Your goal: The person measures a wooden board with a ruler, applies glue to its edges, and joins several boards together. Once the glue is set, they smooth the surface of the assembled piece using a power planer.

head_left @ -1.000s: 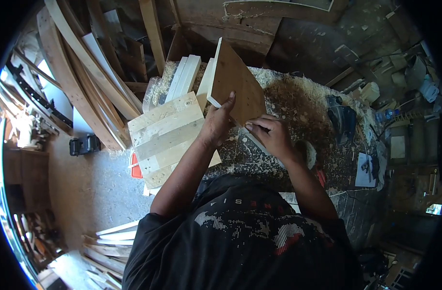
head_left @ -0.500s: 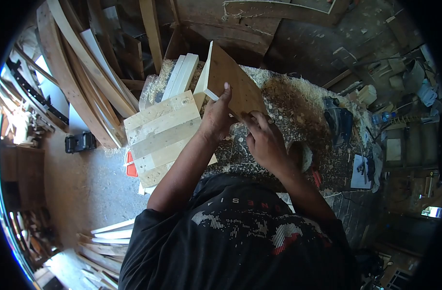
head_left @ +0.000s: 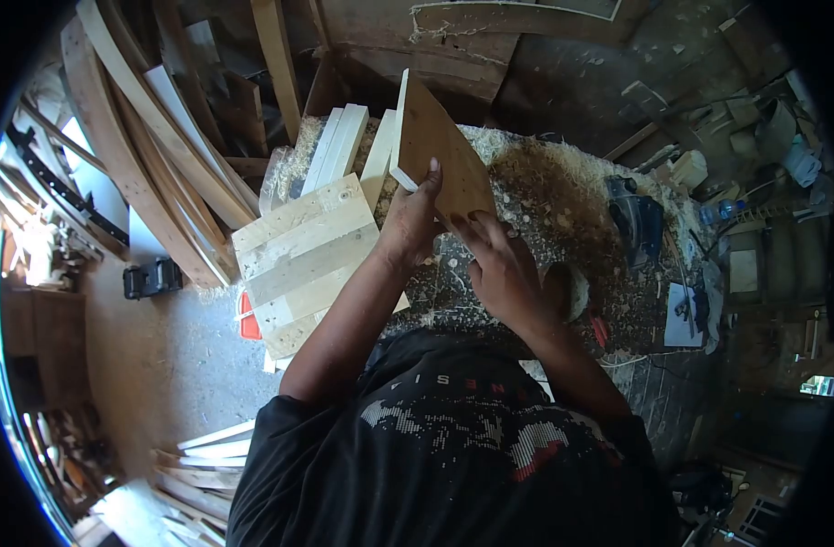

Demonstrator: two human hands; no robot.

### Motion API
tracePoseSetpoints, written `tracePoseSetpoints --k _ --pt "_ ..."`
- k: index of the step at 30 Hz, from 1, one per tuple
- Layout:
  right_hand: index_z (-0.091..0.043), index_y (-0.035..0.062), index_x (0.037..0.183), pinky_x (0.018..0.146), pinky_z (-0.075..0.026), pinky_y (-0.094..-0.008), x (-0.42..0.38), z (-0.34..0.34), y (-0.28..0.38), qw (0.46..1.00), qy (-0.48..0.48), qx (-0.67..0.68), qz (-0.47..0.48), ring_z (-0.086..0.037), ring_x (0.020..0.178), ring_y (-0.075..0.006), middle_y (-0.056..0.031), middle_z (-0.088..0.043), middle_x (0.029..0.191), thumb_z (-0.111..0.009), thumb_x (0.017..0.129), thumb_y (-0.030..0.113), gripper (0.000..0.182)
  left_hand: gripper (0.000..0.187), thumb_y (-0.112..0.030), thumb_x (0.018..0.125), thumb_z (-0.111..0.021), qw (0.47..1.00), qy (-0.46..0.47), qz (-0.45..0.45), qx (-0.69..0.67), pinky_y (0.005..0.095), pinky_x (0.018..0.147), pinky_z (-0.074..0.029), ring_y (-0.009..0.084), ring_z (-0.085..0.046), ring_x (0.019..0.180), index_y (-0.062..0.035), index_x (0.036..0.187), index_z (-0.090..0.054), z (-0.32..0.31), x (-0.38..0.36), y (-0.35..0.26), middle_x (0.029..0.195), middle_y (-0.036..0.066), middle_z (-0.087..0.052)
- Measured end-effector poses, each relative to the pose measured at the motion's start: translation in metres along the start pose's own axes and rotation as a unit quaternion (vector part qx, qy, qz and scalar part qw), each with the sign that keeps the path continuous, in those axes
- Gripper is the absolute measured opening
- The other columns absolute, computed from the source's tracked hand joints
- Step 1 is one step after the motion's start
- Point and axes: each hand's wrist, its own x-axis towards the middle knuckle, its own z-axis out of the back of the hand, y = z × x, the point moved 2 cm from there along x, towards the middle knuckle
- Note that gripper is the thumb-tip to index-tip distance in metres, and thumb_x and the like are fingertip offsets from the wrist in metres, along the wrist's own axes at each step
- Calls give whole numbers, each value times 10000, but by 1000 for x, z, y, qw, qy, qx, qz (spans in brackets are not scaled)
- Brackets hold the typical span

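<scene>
A flat wooden board (head_left: 442,150) is held up on edge above the workbench, tilted away from my body. My left hand (head_left: 411,217) grips its lower left corner, thumb against the near face and the other fingers behind it. At the board's bottom edge is my right hand (head_left: 501,264), its fingers bent and touching the edge; whether they pinch it is hard to see. Left of my left forearm lies a panel of joined planks (head_left: 308,251). Behind that, pale wooden strips (head_left: 337,150) rest side by side on the bench.
The workbench (head_left: 554,219) is covered with shavings and sawdust. A blue power tool (head_left: 638,223) stands on its right side, near red-handled pliers (head_left: 599,330) and a white paper (head_left: 681,314). Long curved planks (head_left: 144,155) lean at the left. A black case (head_left: 153,278) sits on the floor.
The board has turned slightly and its near face shows a little more upright. My right hand has shifted slightly along the bottom edge; my left hand keeps its hold.
</scene>
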Motion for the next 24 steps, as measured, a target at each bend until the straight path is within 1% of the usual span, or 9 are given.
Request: tracePoseSetpoints --k 2,5,8,11,14,17,20,23,24 --pt "-496 100 1387 879 -508 -447 1 1 2 998 -10 -60 -6 -581 1101 -337 -153 -505 1293 -651 784 24 627 603 -426 1014 -468 999 29 -1 -23 498 1006 -479 334 -493 1278 -70 1462 -277 5 2 3 1373 185 -464" --pt "-525 118 1365 880 -504 -438 4 -4 -4 997 -21 -72 -13 -572 1117 -326 -144 -503 1302 -647 789 19 598 604 -432 1012 -470 1000 22 -6 -4 501 1018 -468 334 -489 1281 -72 1460 -283 3 2 4 1377 183 -463" --pt "-517 113 1367 895 -446 -441 5 -6 -16 999 -36 3 -22 -551 1134 -304 -145 -477 1303 -676 785 66 606 608 -437 1009 -476 1000 23 1 2 492 1017 -469 334 -493 1278 -71 1456 -290 2 1 2 1375 183 -466" --pt "-527 104 1353 892 -440 -458 0 3 -4 999 -12 -29 26 -563 1111 -300 -129 -487 1281 -648 794 50 575 616 -444 1004 -485 1000 2 2 -1 496 1013 -470 334 -496 1275 -70 1456 -296 4 4 3 1373 180 -471" --pt "-542 101 1332 887 -427 -470 0 3 -1 992 -38 -118 30 -565 1105 -292 -118 -494 1263 -614 801 25 541 614 -440 1003 -492 1000 9 0 -7 501 997 -478 334 -502 1269 -68 1452 -303 -3 -3 -5 1369 177 -478" --pt "-551 87 1315 882 -417 -477 7 4 -7 997 -28 -70 15 -563 1107 -285 -123 -501 1250 -589 809 12 513 609 -465 1006 -483 999 -16 -9 29 506 932 -499 300 -533 1216 -54 1434 -346 -9 -4 -8 1330 179 -504" --pt "-547 76 1316 879 -419 -474 12 2 -12 996 -45 -74 31 -570 1095 -290 -133 -508 1243 -590 807 9 515 612 -469 1007 -476 1000 1 -11 15 490 925 -507 299 -545 1201 -25 1414 -368 -8 4 -5 1311 169 -522" --pt "-508 102 1366 993 -403 -483 16 7 -11 998 26 -57 2 -533 1204 -299 -132 -475 1336 -674 789 43 604 620 -480 1005 -474 1000 11 -11 -7 478 911 -515 298 -558 1181 -1 1390 -390 -8 8 -6 1294 165 -534" --pt "-510 88 1362 996 -405 -481 16 10 -10 999 33 -40 1 -528 1214 -306 -140 -480 1339 -664 789 31 596 623 -484 1004 -474 1000 9 -11 -12 476 908 -516 298 -559 1181 -1 1387 -390 -8 8 -5 1294 166 -534"
